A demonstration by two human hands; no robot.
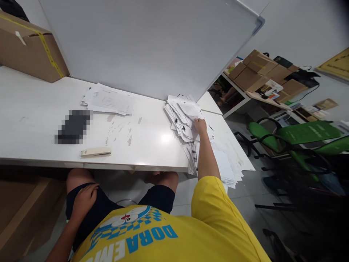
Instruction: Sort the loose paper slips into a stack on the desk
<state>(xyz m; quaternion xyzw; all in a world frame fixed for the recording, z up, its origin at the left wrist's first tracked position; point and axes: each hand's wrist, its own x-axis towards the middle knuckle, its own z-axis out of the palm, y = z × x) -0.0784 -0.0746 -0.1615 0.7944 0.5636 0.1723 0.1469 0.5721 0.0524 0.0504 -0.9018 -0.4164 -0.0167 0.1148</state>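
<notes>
The right hand, fingers curled, touches a loose paper pile right of centre; whether it grips a sheet, I cannot tell. The left hand, relaxed and slightly spread, rests on dark shorts at lower left, nothing visible in it. The pile and the stapler, left of centre on the desk, probably sit there for easy reach. A 2nd stack lies above a blurred dark object. The grey-white partition blocks reach across the top; a cardboard box fills the upper left.
</notes>
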